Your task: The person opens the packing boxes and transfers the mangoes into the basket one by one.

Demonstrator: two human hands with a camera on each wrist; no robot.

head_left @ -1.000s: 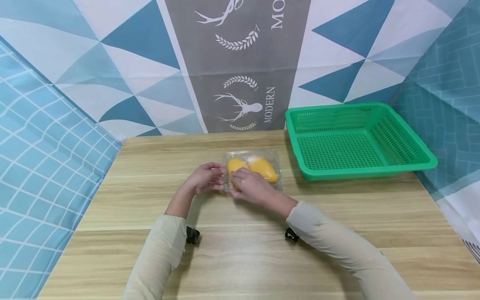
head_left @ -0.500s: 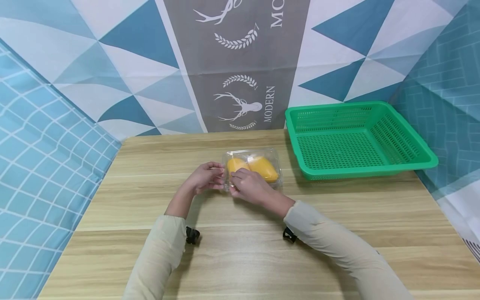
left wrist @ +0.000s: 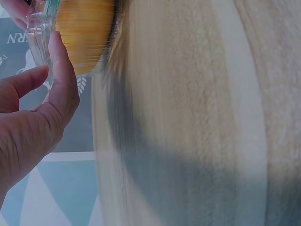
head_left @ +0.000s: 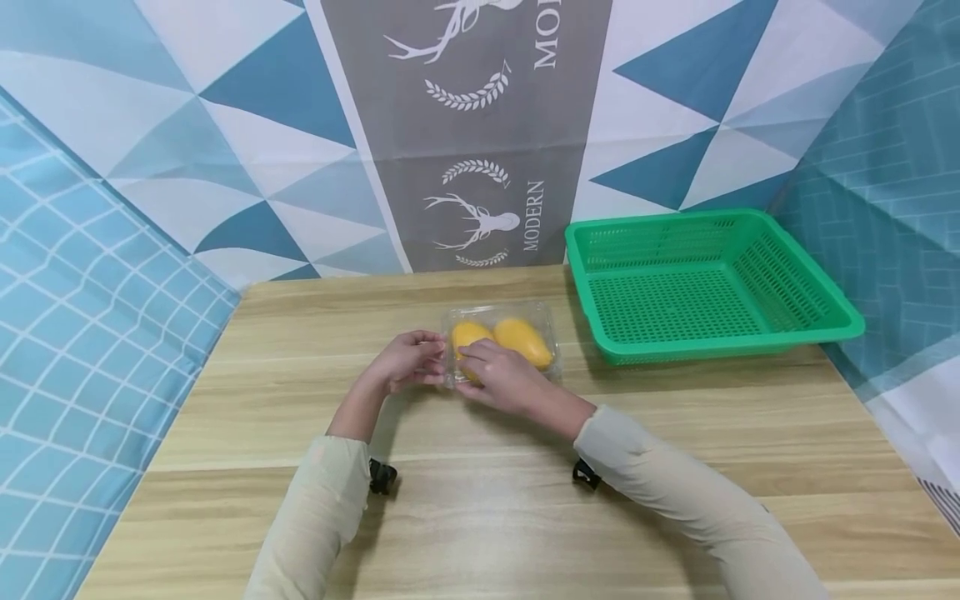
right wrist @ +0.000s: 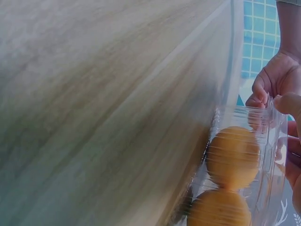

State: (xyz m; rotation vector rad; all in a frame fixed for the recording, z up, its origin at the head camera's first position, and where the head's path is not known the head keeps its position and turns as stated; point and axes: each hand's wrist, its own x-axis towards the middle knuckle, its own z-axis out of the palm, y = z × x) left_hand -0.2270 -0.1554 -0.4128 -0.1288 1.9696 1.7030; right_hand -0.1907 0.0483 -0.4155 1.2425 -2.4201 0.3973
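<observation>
A clear plastic clamshell box (head_left: pixel 491 312) lies on the table, with two yellow mangoes (head_left: pixel 522 342) inside. At its left side my left hand (head_left: pixel 411 360) pinches the rim near the front corner between thumb and fingers. My right hand (head_left: pixel 504 377) reaches over the front of the box and grips the front-left edge, covering part of the nearer mango. In the right wrist view, the right thumb (right wrist: pixel 288 103) presses on the rim at the corner beside the left hand (right wrist: pixel 280 77). Ridged box walls (left wrist: pixel 42 28) show close to the left fingers in the left wrist view.
A green plastic basket (head_left: pixel 720 340) stands at the back right of the wooden table (head_left: pixel 480 517), with nothing in it. Patterned cloth (head_left: pixel 480 125) hangs behind the table, and blue checked cloth (head_left: pixel 97 333) runs along the left side.
The head view has shifted slightly. Both hands stay at the same corner of the box, with only slight movement of the right hand.
</observation>
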